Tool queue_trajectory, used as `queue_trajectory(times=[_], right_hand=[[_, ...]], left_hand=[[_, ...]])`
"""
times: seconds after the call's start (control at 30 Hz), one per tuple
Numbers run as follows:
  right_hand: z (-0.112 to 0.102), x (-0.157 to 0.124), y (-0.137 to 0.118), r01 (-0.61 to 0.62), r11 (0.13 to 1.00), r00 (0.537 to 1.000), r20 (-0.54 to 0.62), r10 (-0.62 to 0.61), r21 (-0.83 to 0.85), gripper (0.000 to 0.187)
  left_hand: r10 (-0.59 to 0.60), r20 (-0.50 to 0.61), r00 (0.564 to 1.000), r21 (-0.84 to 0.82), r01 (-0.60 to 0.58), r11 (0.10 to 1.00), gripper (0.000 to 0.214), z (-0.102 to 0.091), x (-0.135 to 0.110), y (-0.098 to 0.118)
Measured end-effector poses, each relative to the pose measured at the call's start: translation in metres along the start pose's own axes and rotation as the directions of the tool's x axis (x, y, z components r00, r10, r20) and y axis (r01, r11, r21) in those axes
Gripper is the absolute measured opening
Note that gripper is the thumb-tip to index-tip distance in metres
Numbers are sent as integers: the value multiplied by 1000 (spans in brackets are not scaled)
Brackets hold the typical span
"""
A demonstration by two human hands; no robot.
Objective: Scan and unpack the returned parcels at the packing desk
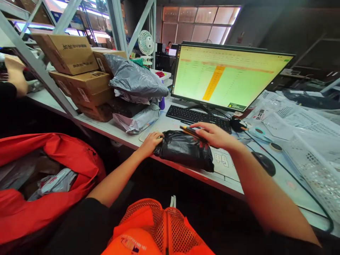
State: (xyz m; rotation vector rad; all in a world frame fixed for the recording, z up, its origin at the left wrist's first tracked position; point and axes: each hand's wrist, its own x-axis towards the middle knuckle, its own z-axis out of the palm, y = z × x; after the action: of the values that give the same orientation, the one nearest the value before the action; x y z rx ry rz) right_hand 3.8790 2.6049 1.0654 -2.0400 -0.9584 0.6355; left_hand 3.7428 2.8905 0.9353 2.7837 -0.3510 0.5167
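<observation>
A black plastic-wrapped parcel (186, 148) lies at the front edge of the desk. My left hand (152, 143) grips its left end, fingers bent over the wrapping. My right hand (212, 134) is over the parcel's upper right side, closed around a slim dark tool (193, 132) with a yellowish patch near its end. Its exact kind is hard to make out. I cannot tell whether the tool touches the wrapping.
A keyboard (196, 117) and monitor (225, 76) stand behind the parcel; a mouse (264, 163) and white baskets (316, 152) are right. Left are cardboard boxes (77, 85), a pile of grey parcels (136, 79), a red bag (87, 159) and another person's arm (17, 76).
</observation>
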Motion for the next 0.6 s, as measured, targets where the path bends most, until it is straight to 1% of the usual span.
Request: queue_trajectory(times=[0.07,0.13,0.2,0.27,0.3,0.37,0.43,0.5,0.53,0.57,0.6], right_hand=[[18,20,-14,-41,989,996,77,52,-141,39],[30,38,-28,-77,955,986,121,116,-285,42],[31,48,-38,-103,914,972,157,177,-391,43],[23,42,-41,-107,882,953,206,222,-459,42],[15,32,-39,-104,871,943,230,240,-481,41],[-3,1,-27,-130,861,922,259,287,-492,41],[-24,-40,-7,-215,869,896,265,357,-445,44],[-43,-82,17,-323,865,869,242,432,-383,49],[-50,-100,30,-368,856,869,193,456,-363,51],[-53,-115,43,-402,847,878,117,465,-348,54],[-53,-127,56,-430,838,888,11,460,-335,57]], left_hand=[[-19,38,999,68,17,998,21,6,5,-3],[-59,58,997,147,50,988,18,10,10,-3],[-122,81,989,216,102,971,17,11,13,0],[-184,99,978,258,153,954,18,12,15,4],[-205,105,973,267,171,948,19,12,15,6],[-222,107,969,266,187,946,20,15,14,7],[-215,104,971,252,184,950,20,17,14,5],[-218,107,970,221,191,956,20,17,15,1],[-231,118,966,197,205,959,20,15,17,-2],[-248,134,959,163,226,960,21,11,19,-5],[-264,146,953,115,249,962,22,6,21,-7]])
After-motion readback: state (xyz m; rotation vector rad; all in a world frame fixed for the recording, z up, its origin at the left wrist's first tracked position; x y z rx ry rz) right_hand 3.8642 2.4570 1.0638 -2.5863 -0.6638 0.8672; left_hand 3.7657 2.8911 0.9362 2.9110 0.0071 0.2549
